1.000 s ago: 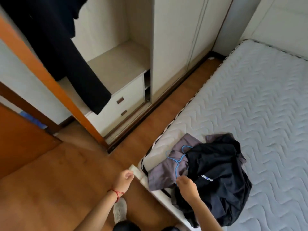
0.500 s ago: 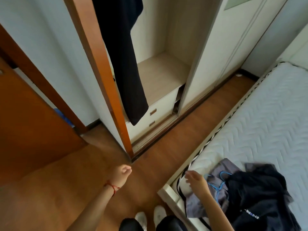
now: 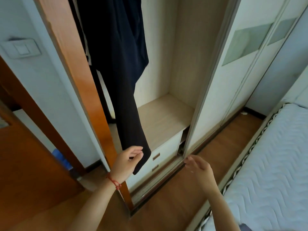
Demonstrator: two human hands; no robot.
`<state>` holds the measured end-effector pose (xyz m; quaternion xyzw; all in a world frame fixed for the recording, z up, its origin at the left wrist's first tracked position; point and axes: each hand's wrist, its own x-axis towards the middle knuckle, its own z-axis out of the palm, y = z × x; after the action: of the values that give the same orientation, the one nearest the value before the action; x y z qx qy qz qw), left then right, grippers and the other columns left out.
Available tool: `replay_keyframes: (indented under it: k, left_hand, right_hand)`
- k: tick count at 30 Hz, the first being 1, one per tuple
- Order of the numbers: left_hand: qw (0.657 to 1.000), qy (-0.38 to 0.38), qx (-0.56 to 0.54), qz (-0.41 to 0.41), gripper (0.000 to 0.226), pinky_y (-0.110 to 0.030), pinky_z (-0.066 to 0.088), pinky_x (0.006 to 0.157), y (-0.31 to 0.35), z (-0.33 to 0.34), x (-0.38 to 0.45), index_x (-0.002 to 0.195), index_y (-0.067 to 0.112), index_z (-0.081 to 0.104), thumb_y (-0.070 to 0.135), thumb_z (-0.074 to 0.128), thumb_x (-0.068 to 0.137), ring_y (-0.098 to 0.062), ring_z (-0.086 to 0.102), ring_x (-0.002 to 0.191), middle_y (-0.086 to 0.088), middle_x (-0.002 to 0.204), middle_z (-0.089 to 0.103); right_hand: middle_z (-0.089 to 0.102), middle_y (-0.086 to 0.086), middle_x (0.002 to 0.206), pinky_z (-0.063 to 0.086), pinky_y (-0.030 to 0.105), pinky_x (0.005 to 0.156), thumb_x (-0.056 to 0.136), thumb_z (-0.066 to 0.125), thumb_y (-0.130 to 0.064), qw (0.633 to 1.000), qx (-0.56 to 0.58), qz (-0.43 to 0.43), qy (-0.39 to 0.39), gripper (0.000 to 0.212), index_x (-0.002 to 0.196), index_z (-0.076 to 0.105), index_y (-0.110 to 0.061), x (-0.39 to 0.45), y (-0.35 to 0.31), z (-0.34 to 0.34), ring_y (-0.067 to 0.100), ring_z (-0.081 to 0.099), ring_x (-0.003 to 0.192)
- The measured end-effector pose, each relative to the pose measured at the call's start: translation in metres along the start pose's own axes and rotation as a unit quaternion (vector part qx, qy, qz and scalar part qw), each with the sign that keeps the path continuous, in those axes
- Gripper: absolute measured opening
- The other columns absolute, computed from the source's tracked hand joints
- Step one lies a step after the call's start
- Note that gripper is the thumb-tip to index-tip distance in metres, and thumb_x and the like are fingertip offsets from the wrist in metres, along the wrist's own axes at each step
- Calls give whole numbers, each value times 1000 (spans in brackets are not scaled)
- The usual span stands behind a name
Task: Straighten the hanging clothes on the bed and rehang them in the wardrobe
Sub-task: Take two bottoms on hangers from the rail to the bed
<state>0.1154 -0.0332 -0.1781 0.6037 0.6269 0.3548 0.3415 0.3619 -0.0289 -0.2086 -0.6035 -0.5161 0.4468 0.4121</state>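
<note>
A long dark garment [image 3: 120, 67] hangs inside the open wardrobe [image 3: 166, 114], and one sleeve drops down to drawer height. My left hand [image 3: 128, 162], with a red string at the wrist, is curled around the sleeve's lower end, pinching the fabric. My right hand [image 3: 200, 169] is raised in front of the sliding door's bottom edge with its fingers apart, and it holds nothing. The bed [image 3: 275, 155], with its white quilted mattress, lies at the right. Only a grey corner of the clothes on the bed [image 3: 246, 228] shows at the bottom edge.
Below the hanging space is a pale shelf above two white drawers [image 3: 156, 158]. A white sliding door [image 3: 233, 84] covers the wardrobe's right part. An orange wooden door [image 3: 25, 164] and frame stand at the left. A strip of wooden floor [image 3: 183, 197] runs between wardrobe and bed.
My view swung up and left, from the clothes pile on the bed to the wardrobe. My right hand left the pile. My left hand rose and took hold of the hanging sleeve's end.
</note>
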Motion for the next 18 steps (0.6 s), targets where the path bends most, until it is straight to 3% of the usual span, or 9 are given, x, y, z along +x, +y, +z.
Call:
replay_keyframes:
  k: [4,12,18]
  left_hand:
    - [997,45,-23,60,28,-5,42,82,44,-26,44,118,20,56,21,53,90,5,53,100,13,108,58]
    - [966,150,-121,171,20,-4,43,84,96,-54,112,104,29,61,18,57,88,2,58,105,13,110,64]
    - [929,204,-178,253,33,-25,47,94,145,-62,149,104,28,63,43,51,77,0,59,107,14,108,65]
  right_hand:
    - [69,-4,97,49,29,86,94,48,-28,998,16,-62,1,24,110,61,-17,42,-51,7,10,65,93]
    - [70,-5,91,48,23,79,94,47,-27,986,63,-147,52,16,101,61,-26,108,-128,29,2,65,80]
    - [70,-4,89,52,26,82,94,48,-25,970,70,-222,74,19,106,62,-20,158,-194,40,10,66,85]
